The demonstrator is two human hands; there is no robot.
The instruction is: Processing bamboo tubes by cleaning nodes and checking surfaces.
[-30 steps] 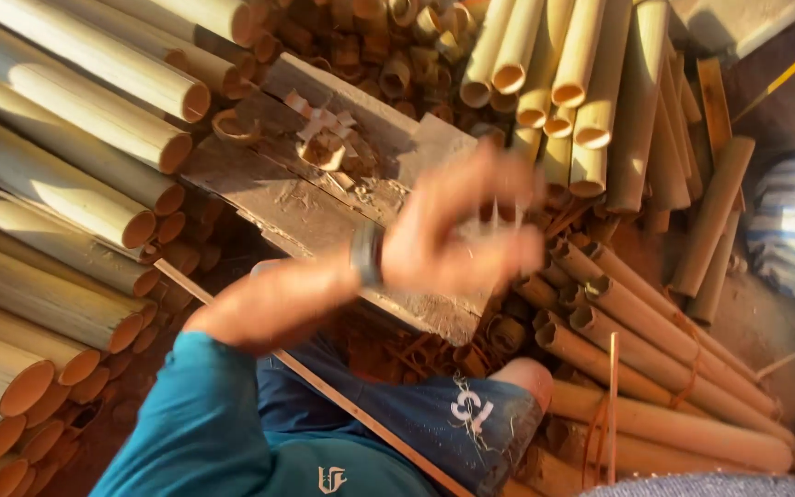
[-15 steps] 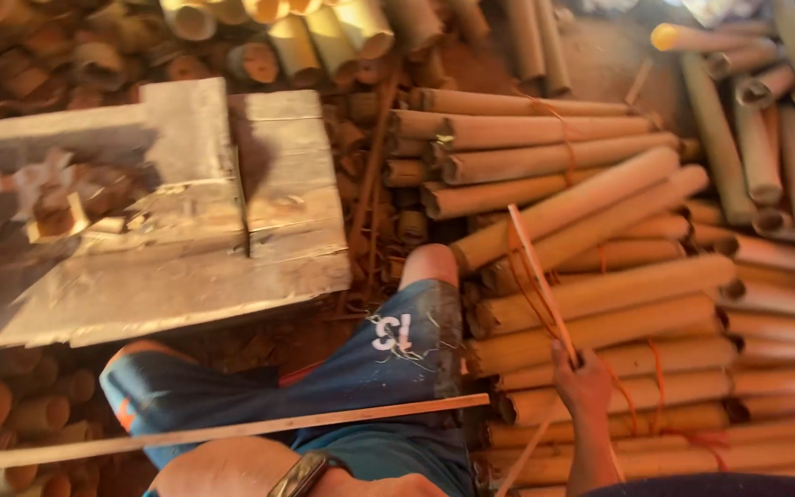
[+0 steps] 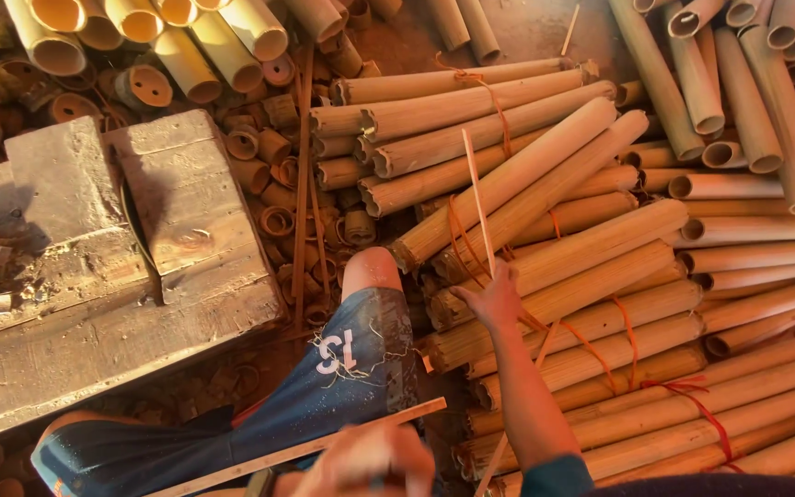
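The largest mass is the heap of bamboo tubes (image 3: pixel 600 276), bundled with orange ties (image 3: pixel 618 331), which spreads under and to the far side of the right hand (image 3: pixel 494 299). That hand lies on the heap with its grip closed around a thin bamboo stick (image 3: pixel 478 198); the stick rises away from the grip across the tubes, and its lower run reappears below the wrist, partly hidden by the forearm.

To the left of that grip, past the bare knee and blue shorts (image 3: pixel 342 377), sits a heavy wooden block (image 3: pixel 94 267), worn and cracked, its left edge cut off by the frame. Short bamboo offcuts (image 3: pixel 273 156) litter the ground between block and heap, many too shadowed to tell apart.

Nearest the viewer, the left hand (image 3: pixel 365 460) is blurred and cut by the bottom edge; it sits on a flat bamboo slat (image 3: pixel 324 442) that crosses the thigh, but whether its grip is closed on the slat I cannot tell. A dark band just left of that hand is half hidden.
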